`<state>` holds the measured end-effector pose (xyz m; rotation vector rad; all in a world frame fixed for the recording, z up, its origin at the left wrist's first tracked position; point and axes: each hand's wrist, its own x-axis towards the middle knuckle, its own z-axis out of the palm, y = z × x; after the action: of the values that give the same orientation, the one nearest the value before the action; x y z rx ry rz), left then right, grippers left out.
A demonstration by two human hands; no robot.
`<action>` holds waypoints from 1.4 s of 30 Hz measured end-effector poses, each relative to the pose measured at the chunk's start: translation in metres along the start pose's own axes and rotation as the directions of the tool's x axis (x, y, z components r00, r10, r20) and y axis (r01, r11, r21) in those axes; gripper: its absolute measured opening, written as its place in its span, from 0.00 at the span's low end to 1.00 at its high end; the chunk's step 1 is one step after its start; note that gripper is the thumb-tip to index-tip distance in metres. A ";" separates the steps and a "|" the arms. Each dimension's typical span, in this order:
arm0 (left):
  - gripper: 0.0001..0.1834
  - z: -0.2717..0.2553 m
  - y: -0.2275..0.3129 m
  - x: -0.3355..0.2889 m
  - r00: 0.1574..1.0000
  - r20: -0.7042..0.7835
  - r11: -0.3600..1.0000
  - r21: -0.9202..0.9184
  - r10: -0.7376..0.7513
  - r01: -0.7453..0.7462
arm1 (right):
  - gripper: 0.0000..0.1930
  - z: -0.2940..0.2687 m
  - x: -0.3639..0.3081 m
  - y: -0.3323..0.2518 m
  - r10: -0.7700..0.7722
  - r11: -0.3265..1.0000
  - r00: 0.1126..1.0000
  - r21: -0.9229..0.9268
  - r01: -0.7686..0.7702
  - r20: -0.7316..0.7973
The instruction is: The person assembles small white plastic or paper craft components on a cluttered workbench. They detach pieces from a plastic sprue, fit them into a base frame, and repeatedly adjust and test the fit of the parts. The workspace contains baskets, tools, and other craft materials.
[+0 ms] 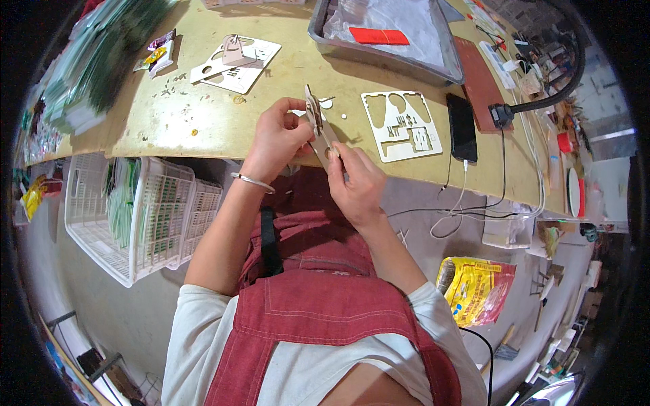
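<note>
Above the table's near edge, my left hand (279,132) is closed, thumb and fingers pinching thin flat cut-out board pieces (321,140). The lower end of these pieces is gripped between the thumb and fingers of my right hand (357,181). The pieces are greyish-brown, stand at a tilt and partly overlap; my fingers hide how they join. Just right of my hands lies a white cut-out sheet (406,155) with shaped openings. Beyond my left hand, another pale sheet (248,80) has a small folded or slotted board piece (233,53) on top.
A metal tray (386,54) with clear plastic and a red packet stands at the back. A black phone (462,128) on a white cable lies at right. Stacked plastic sleeves (101,64) and small wrapped packets (159,54) are at left. White baskets (135,216) stand below.
</note>
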<state>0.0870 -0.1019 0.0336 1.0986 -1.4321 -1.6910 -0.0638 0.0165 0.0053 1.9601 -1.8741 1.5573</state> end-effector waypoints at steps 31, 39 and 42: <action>0.20 0.001 0.001 -0.002 0.999 -0.041 0.999 -0.042 0.031 -0.033 | 0.08 0.003 0.007 0.002 -0.021 1.000 0.999 -0.012 0.022 0.027; 0.21 0.000 -0.006 0.001 0.998 -0.030 0.999 0.000 0.050 -0.050 | 0.05 -0.021 -0.001 0.001 0.089 0.996 0.996 0.022 -0.089 -0.027; 0.20 0.003 -0.006 0.002 0.996 -0.057 0.997 0.014 0.071 -0.070 | 0.04 -0.033 0.001 0.002 0.154 0.986 0.987 0.068 -0.150 -0.047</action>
<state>0.0837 -0.1013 0.0271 1.0819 -1.4301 -1.5914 -0.0859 0.0348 0.0214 1.8191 -2.0208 1.7105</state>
